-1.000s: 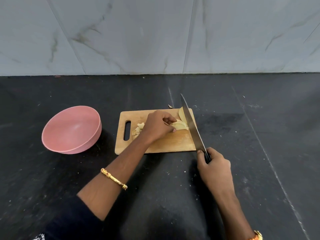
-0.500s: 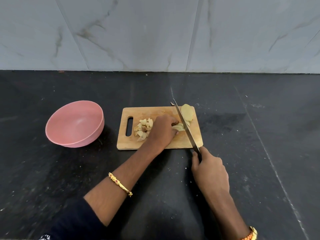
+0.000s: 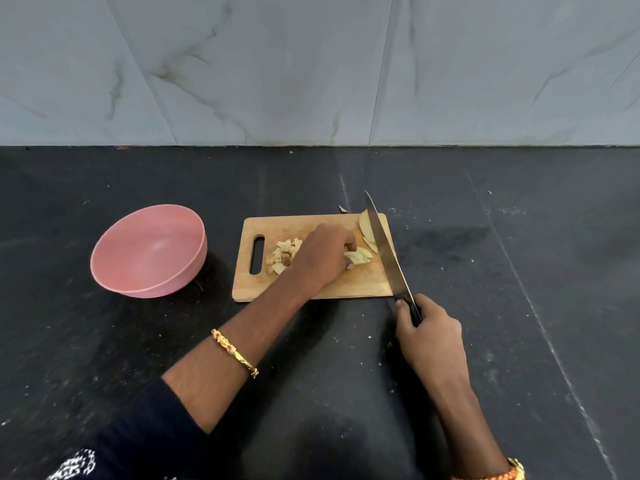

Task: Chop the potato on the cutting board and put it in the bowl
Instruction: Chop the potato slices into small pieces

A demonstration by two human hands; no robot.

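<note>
1. Under our left hand (image 3: 323,258), on the wooden cutting board (image 3: 311,289), lies a small fan of potato slices (image 3: 360,255); our curled fingertips pin them down at their left end.

2. Our right hand (image 3: 427,336) wraps the dark handle of the knife (image 3: 384,249), the blade running away from us along the board's right edge, just right of the pinned slices.

3. Half a second ago the blade lay across the slices beside our left knuckles; now it stands clear to their right, with two more uncut slices (image 3: 366,227) showing at the board's far right corner, beyond the left hand.

4. We judge this as a reset between cuts: the knife has drawn back and the next stroke has not yet begun.

5. Behind our left wrist, toward the board's handle slot, sits the pile of chopped pieces (image 3: 284,256).

6. Well left of that hand, off the board, the pink bowl (image 3: 149,251) holds nothing, so the transfer is all still to come.

7. Our sense is that chopping is roughly half done.
</note>
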